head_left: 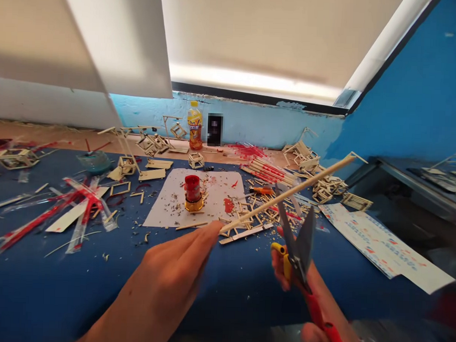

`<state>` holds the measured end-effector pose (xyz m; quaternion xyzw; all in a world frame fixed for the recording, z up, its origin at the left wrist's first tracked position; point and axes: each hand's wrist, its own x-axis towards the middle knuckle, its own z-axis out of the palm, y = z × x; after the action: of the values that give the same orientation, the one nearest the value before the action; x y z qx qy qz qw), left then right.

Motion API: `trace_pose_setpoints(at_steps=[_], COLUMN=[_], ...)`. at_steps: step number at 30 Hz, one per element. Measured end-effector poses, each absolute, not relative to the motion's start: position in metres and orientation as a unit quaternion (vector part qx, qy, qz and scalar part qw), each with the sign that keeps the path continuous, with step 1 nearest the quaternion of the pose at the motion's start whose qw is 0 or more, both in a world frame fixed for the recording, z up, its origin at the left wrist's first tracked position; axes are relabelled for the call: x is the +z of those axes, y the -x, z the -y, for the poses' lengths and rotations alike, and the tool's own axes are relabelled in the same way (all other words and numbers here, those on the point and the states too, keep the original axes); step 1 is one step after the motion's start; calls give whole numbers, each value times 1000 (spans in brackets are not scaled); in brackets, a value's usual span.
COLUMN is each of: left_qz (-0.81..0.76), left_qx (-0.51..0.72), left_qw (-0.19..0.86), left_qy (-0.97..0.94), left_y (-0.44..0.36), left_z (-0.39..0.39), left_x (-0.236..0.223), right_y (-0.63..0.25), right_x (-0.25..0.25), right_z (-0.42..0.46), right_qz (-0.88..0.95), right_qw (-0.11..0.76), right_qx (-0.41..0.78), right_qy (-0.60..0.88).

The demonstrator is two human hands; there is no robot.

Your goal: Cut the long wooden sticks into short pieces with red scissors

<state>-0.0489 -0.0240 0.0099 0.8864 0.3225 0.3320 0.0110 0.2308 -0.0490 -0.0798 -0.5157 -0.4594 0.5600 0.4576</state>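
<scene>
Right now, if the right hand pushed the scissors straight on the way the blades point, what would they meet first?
The wooden stick: the right hand holds open scissors whose blades already straddle it, the left hand pinching its near end. Depth is uncertain.

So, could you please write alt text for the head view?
A left hand holds a thin wooden stick between the open blades of scissors gripped by the right hand, above a blue table strewn with stick pieces.
</scene>
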Motion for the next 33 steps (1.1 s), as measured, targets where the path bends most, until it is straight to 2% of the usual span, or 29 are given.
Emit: trace_pose_setpoints(at_steps=[6,11,15,18,24,33], left_qz=[-280,-278,-274,-266,-262,-292], left_qx=[283,286,270,257,259,295], left_qw=[-34,-116,-187,-213,-218,-125], left_qy=[-916,-910,-904,-904,-904,-901], left_y=[44,32,27,25,28,30], left_z=[33,36,37,39,45,51], left_x=[21,30,29,29,29,24], right_y=[-228,-216,-213,-216,-214,-206], right_x=[-84,-57,-40,-40,-44,-37], right_z=[51,95,116,116,111,111], right_qz=[500,616,639,639,630,635], right_qw=[399,416,359,347,348,373], right_qx=[507,392,387,385,385,345], right_qy=[577,543,560,568,577,582])
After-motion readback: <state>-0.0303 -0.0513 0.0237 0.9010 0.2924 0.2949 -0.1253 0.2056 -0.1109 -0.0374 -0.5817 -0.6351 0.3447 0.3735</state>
